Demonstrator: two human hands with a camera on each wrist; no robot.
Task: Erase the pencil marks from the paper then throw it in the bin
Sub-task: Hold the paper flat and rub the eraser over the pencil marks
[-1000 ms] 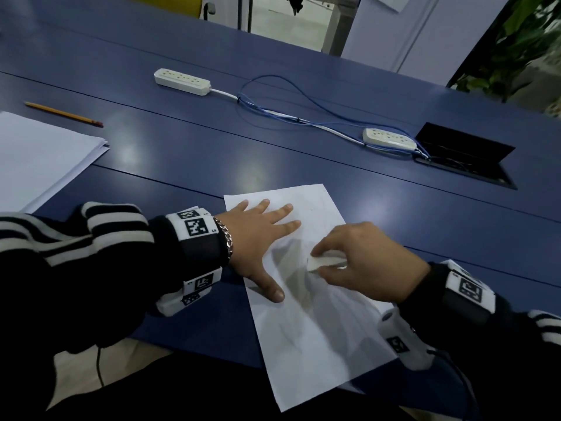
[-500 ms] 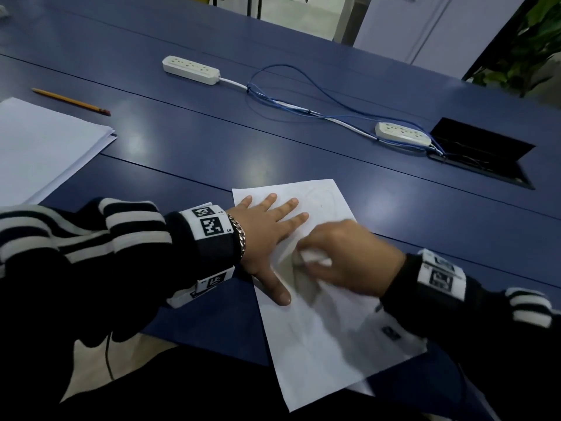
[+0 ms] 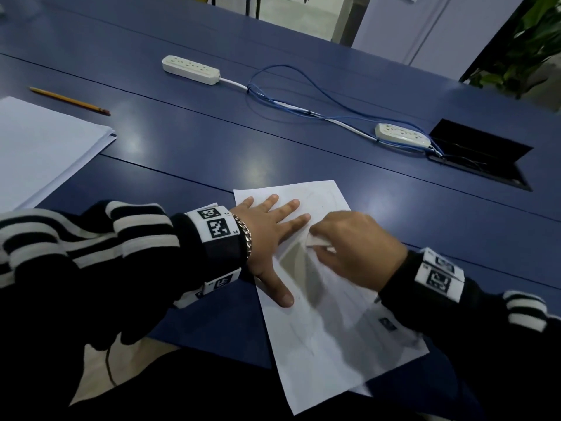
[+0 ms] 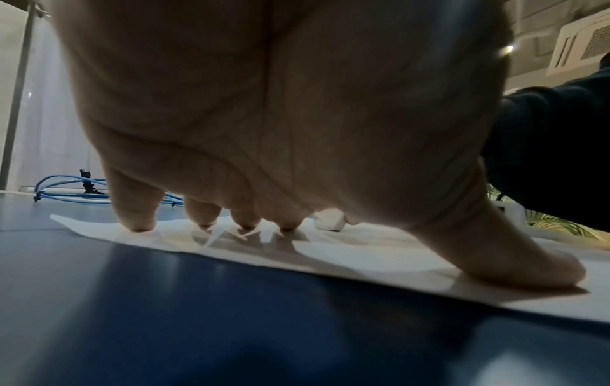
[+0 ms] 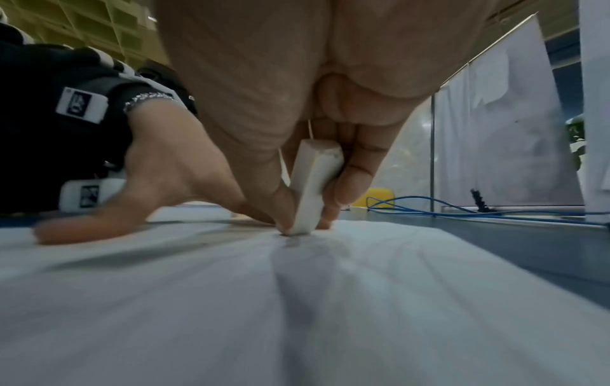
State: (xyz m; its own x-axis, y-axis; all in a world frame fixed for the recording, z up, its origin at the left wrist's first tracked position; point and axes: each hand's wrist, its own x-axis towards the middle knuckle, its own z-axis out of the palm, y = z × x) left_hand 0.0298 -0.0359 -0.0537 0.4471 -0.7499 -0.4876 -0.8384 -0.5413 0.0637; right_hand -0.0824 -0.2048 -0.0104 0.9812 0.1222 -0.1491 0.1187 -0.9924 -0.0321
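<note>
A white sheet of paper (image 3: 328, 329) lies at the near edge of the blue table (image 3: 212, 153), with faint curved pencil lines (image 3: 321, 197) near its far end. My left hand (image 3: 270, 238) lies flat with spread fingers on the sheet's left part and presses it down; the left wrist view shows the fingertips (image 4: 135, 224) and thumb on the paper (image 4: 346, 253). My right hand (image 3: 355, 247) pinches a white eraser (image 3: 317, 240) between thumb and fingers, its lower end on the paper (image 5: 297, 300). The eraser (image 5: 313, 185) stands nearly upright there. No bin is in view.
A stack of white sheets (image 3: 39, 147) lies at the left with a yellow pencil (image 3: 69, 101) beyond it. Two white power strips (image 3: 191, 69) (image 3: 402, 134) joined by blue cables (image 3: 303, 98) lie farther back, next to an open cable hatch (image 3: 482, 159).
My right hand with the eraser has moved left and farther up the sheet, close to the left hand's fingers. The left hand stays flat on the paper.
</note>
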